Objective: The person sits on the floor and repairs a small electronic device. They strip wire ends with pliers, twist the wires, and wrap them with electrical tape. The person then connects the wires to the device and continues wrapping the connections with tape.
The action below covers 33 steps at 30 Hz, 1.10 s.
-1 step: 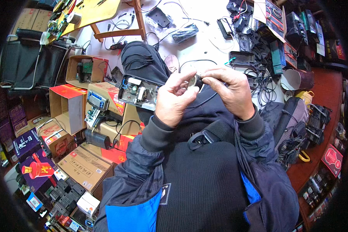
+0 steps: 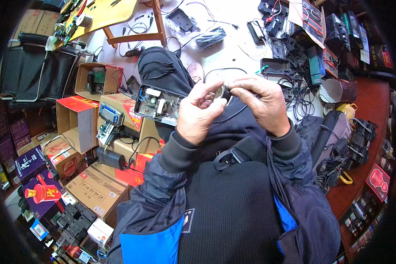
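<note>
Cluttered white floor, both your hands pinching one small part over your lap.

Left to right: black folding chair (image 2: 35,70) by the wall, yellow wooden table (image 2: 105,15) above it, open cardboard boxes (image 2: 77,121) stacked at your left, an open power-supply board (image 2: 157,105) resting on your knee. Your left hand (image 2: 198,114) is curled, fingertips closed on a small round black part (image 2: 223,92) held at chest height; your right hand (image 2: 262,105) grips the same part from the other side, and a thin black cable (image 2: 233,113) runs from it under that hand. Right of that: tangled cables and black adapters (image 2: 295,88), a white cup (image 2: 332,91), then red floor (image 2: 374,110). Versus the earlier frame: no visible change, hands and part in the same spot.
</note>
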Each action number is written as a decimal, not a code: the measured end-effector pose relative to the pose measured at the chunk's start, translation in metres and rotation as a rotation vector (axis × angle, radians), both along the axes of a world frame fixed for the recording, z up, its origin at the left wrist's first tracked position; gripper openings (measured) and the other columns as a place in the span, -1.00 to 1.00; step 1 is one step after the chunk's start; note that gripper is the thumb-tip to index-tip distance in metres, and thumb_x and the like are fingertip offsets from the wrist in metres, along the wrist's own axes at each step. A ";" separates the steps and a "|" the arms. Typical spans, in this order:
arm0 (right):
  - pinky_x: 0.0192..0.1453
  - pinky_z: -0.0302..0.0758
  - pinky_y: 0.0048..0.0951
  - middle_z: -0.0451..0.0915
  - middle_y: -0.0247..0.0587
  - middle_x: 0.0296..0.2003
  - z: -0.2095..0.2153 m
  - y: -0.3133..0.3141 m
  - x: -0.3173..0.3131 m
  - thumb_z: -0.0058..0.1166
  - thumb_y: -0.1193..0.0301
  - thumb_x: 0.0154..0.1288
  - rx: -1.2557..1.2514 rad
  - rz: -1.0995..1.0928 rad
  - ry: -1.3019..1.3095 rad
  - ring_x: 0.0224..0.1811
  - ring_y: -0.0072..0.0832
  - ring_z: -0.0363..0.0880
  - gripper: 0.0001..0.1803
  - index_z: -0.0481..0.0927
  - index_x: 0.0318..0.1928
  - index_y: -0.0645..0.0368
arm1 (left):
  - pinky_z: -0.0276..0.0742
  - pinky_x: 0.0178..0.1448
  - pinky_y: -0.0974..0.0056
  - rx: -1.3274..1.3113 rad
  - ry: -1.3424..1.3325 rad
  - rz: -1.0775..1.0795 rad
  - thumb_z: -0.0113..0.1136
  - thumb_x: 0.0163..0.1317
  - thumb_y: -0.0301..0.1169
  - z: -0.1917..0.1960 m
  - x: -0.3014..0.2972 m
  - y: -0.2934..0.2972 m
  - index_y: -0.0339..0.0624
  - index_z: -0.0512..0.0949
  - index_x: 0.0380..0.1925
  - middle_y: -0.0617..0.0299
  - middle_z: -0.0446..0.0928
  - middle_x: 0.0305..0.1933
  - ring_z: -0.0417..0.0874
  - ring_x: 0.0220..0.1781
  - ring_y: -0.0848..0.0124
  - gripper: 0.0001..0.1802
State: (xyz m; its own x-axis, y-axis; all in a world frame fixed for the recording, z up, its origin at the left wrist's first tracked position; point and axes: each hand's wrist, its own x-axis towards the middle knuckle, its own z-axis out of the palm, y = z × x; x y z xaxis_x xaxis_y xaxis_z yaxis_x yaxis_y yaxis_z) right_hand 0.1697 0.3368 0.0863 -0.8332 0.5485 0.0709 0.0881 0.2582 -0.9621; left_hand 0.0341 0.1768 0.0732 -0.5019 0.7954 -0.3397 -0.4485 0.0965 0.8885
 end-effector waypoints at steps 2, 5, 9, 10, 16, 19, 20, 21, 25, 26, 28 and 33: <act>0.10 0.67 -0.41 0.82 -0.04 -0.06 0.001 0.000 0.000 0.36 0.61 0.38 0.025 0.012 0.012 0.00 -0.36 0.80 -0.79 0.81 0.00 0.34 | 0.59 0.22 0.43 -0.013 -0.003 -0.003 0.42 0.33 -0.63 0.000 -0.001 0.000 -0.33 0.58 0.35 0.26 0.67 0.15 0.64 0.07 0.59 -0.43; 0.06 0.68 -0.42 0.83 -0.04 -0.07 0.001 -0.001 0.000 0.36 0.61 0.36 0.132 0.025 0.041 -0.04 -0.37 0.81 -0.79 0.81 -0.01 0.33 | 0.59 0.20 0.43 -0.008 0.008 0.017 0.44 0.32 -0.63 -0.002 -0.001 0.002 -0.34 0.58 0.33 0.25 0.68 0.15 0.64 0.04 0.59 -0.44; 0.01 0.69 -0.44 0.82 -0.06 -0.10 -0.001 -0.006 -0.001 0.34 0.62 0.34 0.241 -0.010 0.035 -0.11 -0.36 0.83 -0.83 0.80 -0.07 0.32 | 0.61 0.17 0.43 -0.026 0.016 0.006 0.46 0.32 -0.61 0.000 -0.001 0.001 -0.34 0.60 0.31 0.25 0.70 0.12 0.65 0.02 0.60 -0.46; 0.00 0.70 -0.45 0.82 -0.07 -0.12 -0.002 -0.007 -0.002 0.34 0.63 0.34 0.265 -0.017 0.036 -0.13 -0.36 0.83 -0.84 0.79 -0.09 0.32 | 0.61 0.17 0.43 -0.030 -0.001 0.002 0.47 0.32 -0.61 0.001 -0.002 0.001 -0.34 0.61 0.29 0.25 0.70 0.11 0.65 0.01 0.60 -0.47; -0.02 0.70 -0.48 0.78 -0.23 -0.22 -0.010 -0.012 0.001 0.25 0.61 0.44 0.069 -0.051 0.001 -0.17 -0.53 0.78 -0.89 0.71 -0.06 0.32 | 0.61 0.16 0.42 -0.063 -0.021 -0.046 0.42 0.39 -0.57 0.009 -0.003 0.000 -0.35 0.65 0.22 0.21 0.75 0.03 0.68 -0.02 0.58 -0.59; -0.01 0.70 -0.50 0.77 -0.26 -0.20 -0.013 -0.014 0.004 0.19 0.56 0.54 -0.320 -0.044 0.008 -0.17 -0.57 0.75 -0.88 0.69 -0.01 0.33 | 0.61 0.16 0.41 -0.020 -0.059 -0.061 0.38 0.42 -0.55 0.008 -0.005 -0.001 -0.37 0.65 0.21 0.20 0.76 0.01 0.70 -0.02 0.56 -0.62; 0.00 0.70 -0.50 0.77 -0.25 -0.19 -0.013 -0.013 0.005 0.18 0.56 0.56 -0.391 -0.045 0.011 -0.18 -0.56 0.76 -0.88 0.69 0.00 0.34 | 0.61 0.17 0.41 0.003 -0.072 -0.061 0.37 0.43 -0.54 0.007 -0.005 -0.001 -0.37 0.65 0.21 0.20 0.76 0.00 0.71 -0.01 0.55 -0.63; 0.01 0.71 -0.49 0.77 -0.24 -0.18 -0.013 -0.013 0.006 0.16 0.55 0.58 -0.486 -0.049 0.014 -0.18 -0.56 0.76 -0.87 0.69 0.00 0.35 | 0.61 0.17 0.40 0.009 -0.064 -0.063 0.37 0.44 -0.53 0.006 -0.005 -0.002 -0.37 0.65 0.21 0.19 0.76 0.01 0.71 0.00 0.53 -0.63; 0.05 0.72 -0.47 0.78 -0.19 -0.15 -0.012 -0.009 0.006 0.11 0.54 0.62 -0.622 -0.055 0.008 -0.16 -0.53 0.77 -0.83 0.69 0.03 0.37 | 0.51 -0.02 0.46 -0.001 -0.001 -0.028 0.37 0.44 -0.45 0.004 -0.005 -0.001 -0.34 0.67 0.21 0.24 0.75 -0.02 0.64 -0.11 0.60 -0.62; 0.07 0.73 -0.45 0.79 -0.17 -0.14 -0.011 -0.010 0.006 0.09 0.55 0.62 -0.601 -0.041 0.023 -0.13 -0.50 0.79 -0.79 0.69 0.10 0.39 | 0.46 -0.13 0.50 -0.016 0.023 -0.010 0.38 0.44 -0.41 0.004 -0.004 -0.001 -0.31 0.68 0.20 0.28 0.74 -0.04 0.59 -0.18 0.64 -0.61; 0.12 0.73 -0.45 0.81 -0.17 -0.06 -0.008 -0.011 0.006 0.18 0.54 0.57 -0.590 -0.008 0.048 -0.03 -0.45 0.82 -0.72 0.68 0.19 0.37 | 0.50 -0.07 0.49 0.003 0.027 0.007 0.38 0.43 -0.43 0.004 -0.002 -0.001 -0.32 0.66 0.21 0.28 0.74 -0.05 0.63 -0.12 0.62 -0.61; -0.04 0.72 -0.48 0.83 -0.16 -0.14 -0.002 -0.010 0.002 0.26 0.60 0.40 -0.026 0.042 -0.016 -0.15 -0.52 0.82 -0.68 0.76 0.13 0.29 | 0.65 0.12 0.43 0.029 0.043 0.012 0.44 0.33 -0.57 0.002 -0.001 -0.001 -0.34 0.60 0.20 0.23 0.69 0.04 0.70 -0.01 0.54 -0.56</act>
State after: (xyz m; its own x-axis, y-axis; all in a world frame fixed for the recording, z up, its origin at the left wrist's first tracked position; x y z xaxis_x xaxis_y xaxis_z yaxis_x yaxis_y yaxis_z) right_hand 0.1722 0.3271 0.0846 -0.8565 0.5143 0.0435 0.0934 0.2373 -0.9669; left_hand 0.0333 0.1761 0.0747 -0.5250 0.7985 -0.2945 -0.4112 0.0651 0.9092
